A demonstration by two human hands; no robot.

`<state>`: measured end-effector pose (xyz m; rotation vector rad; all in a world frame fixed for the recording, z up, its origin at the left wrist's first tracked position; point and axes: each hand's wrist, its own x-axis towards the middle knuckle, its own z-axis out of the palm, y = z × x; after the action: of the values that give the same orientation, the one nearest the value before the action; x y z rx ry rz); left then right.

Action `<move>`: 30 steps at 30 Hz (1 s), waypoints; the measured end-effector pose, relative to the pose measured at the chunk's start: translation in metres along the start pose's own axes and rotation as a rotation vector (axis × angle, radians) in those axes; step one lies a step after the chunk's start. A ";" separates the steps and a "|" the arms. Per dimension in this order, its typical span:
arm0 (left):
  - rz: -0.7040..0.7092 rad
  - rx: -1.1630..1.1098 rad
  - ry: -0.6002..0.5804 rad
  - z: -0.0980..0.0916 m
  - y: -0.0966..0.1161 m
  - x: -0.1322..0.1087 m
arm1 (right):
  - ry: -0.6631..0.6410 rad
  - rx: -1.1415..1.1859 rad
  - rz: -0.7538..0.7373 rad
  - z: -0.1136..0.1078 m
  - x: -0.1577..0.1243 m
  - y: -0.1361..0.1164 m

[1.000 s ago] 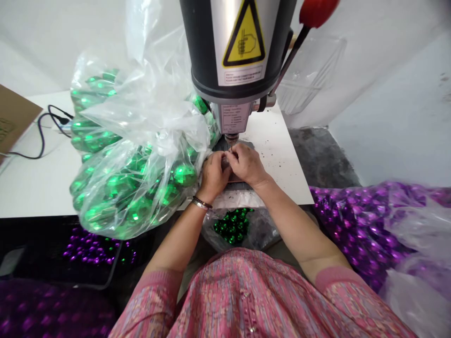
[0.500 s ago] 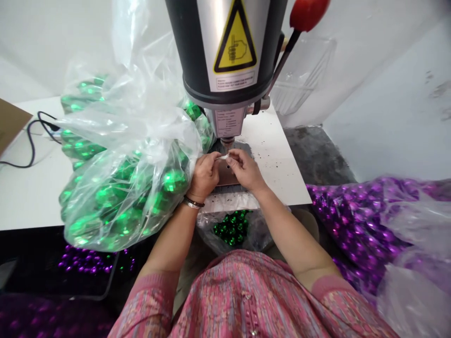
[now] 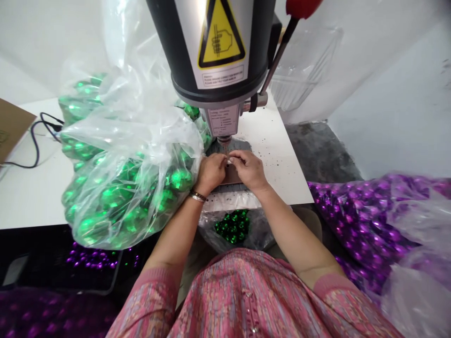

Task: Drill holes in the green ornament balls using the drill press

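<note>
Both my hands meet under the tip of a black bench press machine [image 3: 214, 51], which has a yellow warning triangle on its housing. My left hand [image 3: 210, 174] and my right hand [image 3: 248, 170] pinch a small white piece [image 3: 229, 161] just below the press tip [image 3: 224, 142]. The piece is too small to make out well, and my fingers partly hide it. Under my hands lies a flat brown metal plate [image 3: 231, 174]. Against my left hand rests a clear plastic bag of shiny green baubles [image 3: 123, 188].
A white table [image 3: 278, 173] carries the machine, with dark specks near the plate. A red-knobbed lever [image 3: 303, 7] rises at the machine's right. Green beads lie in a bag [image 3: 232, 227] below the table edge, with purple baubles bagged at right [image 3: 362, 225].
My hands have drawn slightly closer under the press tip. The whole scene has shifted a little left in view, and the machine appears larger.
</note>
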<state>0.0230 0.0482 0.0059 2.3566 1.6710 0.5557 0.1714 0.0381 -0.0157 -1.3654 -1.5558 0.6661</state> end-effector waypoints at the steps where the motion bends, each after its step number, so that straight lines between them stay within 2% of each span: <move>1: 0.003 -0.041 0.017 -0.001 -0.002 -0.004 | 0.019 -0.015 0.034 -0.003 -0.002 0.002; 4: 0.053 -0.210 0.045 -0.010 -0.013 -0.021 | 0.018 -0.045 0.088 -0.015 -0.012 0.003; 8: 0.261 -0.370 -0.002 -0.036 -0.025 -0.064 | -0.118 -0.056 0.044 -0.025 -0.029 -0.010; 11: 0.351 -0.360 0.013 -0.063 -0.018 -0.100 | -0.203 -0.075 0.005 -0.017 -0.031 -0.026; 14: 0.346 -0.273 0.149 -0.092 0.000 -0.121 | -0.280 -0.115 -0.014 0.005 -0.021 -0.044; 17: 0.166 -0.004 0.371 -0.121 0.010 -0.116 | -0.350 -0.181 0.004 0.036 -0.003 -0.061; 19: -0.055 0.239 0.476 -0.137 0.004 -0.098 | -0.382 -0.232 0.040 0.055 0.007 -0.072; 20: -0.177 0.345 0.484 -0.143 -0.003 -0.086 | -0.391 -0.257 0.059 0.063 0.010 -0.077; 21: -0.288 0.423 0.452 -0.148 -0.012 -0.074 | -0.396 -0.278 0.071 0.067 0.012 -0.082; 23: -0.475 0.495 0.274 -0.157 -0.031 -0.051 | -0.401 -0.306 0.054 0.070 0.010 -0.091; 24: -0.515 0.488 0.167 -0.162 -0.041 -0.042 | -0.405 -0.313 0.022 0.068 0.006 -0.095; 26: -0.559 0.478 0.044 -0.176 -0.056 -0.029 | -0.420 -0.324 -0.074 0.059 -0.005 -0.099; 28: -0.614 0.500 0.052 -0.197 -0.066 -0.023 | -0.446 -0.343 -0.168 0.047 -0.020 -0.097; 30: -0.698 0.533 0.173 -0.223 -0.072 -0.022 | -0.450 -0.375 -0.215 0.036 -0.033 -0.090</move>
<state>-0.1376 0.0405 0.1781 1.8053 2.8042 0.1914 0.0967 -0.0084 0.0369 -1.3430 -2.2431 0.5916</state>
